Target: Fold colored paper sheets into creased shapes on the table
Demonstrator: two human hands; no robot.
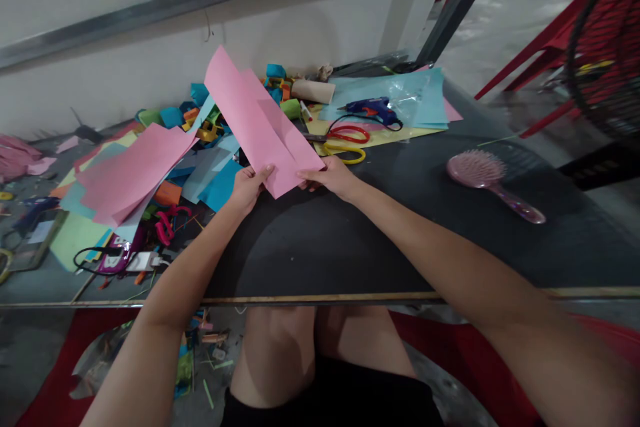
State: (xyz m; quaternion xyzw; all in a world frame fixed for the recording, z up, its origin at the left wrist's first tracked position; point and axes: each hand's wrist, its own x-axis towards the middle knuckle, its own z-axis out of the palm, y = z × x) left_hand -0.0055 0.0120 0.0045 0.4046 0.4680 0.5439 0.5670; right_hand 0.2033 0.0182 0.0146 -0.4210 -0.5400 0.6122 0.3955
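Between my hands a folded sheet of pink paper (270,127) is held up at a slant above the dark table. My left hand (249,187) pinches its lower left corner, thumb on the front face. At the lower right corner my right hand (333,177) grips it the same way; the fingers behind the paper are partly hidden. Just beyond my right hand lie scissors with red and yellow handles (350,135). A blue glue gun (373,109) rests on light blue paper (425,97) farther back. To the left is a pile with another pink sheet (135,170) on top.
A pink hairbrush (477,170) lies on the table (320,253) at right. Colourful folded paper pieces (173,117) and a cardboard roll (313,91) sit along the wall. Pink-handled scissors (165,227) and a charger with a cable (145,261) are near my left forearm. A fan (607,47) stands at far right.
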